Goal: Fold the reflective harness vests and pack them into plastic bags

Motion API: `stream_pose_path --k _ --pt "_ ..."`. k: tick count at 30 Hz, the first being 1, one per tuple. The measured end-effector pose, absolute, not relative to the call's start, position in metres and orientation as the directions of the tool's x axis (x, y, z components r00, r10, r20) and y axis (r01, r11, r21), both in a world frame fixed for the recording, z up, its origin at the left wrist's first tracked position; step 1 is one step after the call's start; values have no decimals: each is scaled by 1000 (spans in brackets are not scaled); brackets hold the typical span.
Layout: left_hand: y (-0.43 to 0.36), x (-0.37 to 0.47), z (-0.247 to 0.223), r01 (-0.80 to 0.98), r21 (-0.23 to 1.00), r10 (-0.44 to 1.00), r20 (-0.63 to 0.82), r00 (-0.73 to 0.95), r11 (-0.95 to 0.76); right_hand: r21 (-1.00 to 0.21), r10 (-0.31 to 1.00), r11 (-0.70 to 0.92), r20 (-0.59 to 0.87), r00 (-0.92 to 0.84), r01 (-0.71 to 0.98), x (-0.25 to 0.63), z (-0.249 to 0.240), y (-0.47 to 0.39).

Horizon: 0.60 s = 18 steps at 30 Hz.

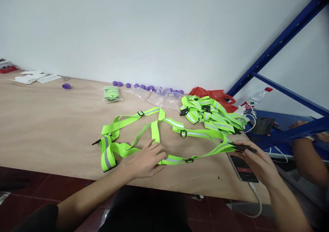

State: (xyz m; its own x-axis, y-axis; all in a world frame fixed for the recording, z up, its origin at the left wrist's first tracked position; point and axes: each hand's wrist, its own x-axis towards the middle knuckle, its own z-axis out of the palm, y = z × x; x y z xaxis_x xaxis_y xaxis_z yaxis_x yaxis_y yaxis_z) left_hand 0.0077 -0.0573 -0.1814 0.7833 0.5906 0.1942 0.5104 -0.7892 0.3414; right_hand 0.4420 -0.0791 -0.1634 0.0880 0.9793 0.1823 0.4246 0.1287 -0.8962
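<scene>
A neon-yellow elastic reflective harness (155, 131) with grey stripes and black slider buckles lies spread on the table. My left hand (147, 159) rests at its near middle, fingers curled over the strap where the vertical piece meets the lower band. At the right end, my right hand (262, 163) grips the black buckle (244, 148) between thumb and fingers. Under that hand lies a phone (244, 168) with a white cable plugged in. Beyond the harness's right end sits a tangled pile of similar reflective straps (213, 113).
Toward the wall are a bagged folded strap (111, 93), clear plastic bags (164, 100), several purple caps (151, 88) and a red plastic bag (218, 96). A blue metal frame (277, 41) rises on the right, with a bottle (258, 97) and another person's arm (308, 156) beyond.
</scene>
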Motion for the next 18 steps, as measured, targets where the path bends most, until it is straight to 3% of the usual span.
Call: stream_pose_path --k 4,11,15,18 --pt "-69 10 -191 557 312 632 244 736 -770 -958 975 76 129 182 277 447 -158 -76" --pt "-73 10 -190 548 382 662 313 681 -744 -891 976 88 167 142 445 423 -124 -81" --pt "-65 14 -180 603 326 682 248 689 -728 -866 978 93 171 116 491 418 -109 -77" --pt "-60 15 -177 647 226 685 286 670 -728 -860 973 91 184 140 502 422 -103 -76"
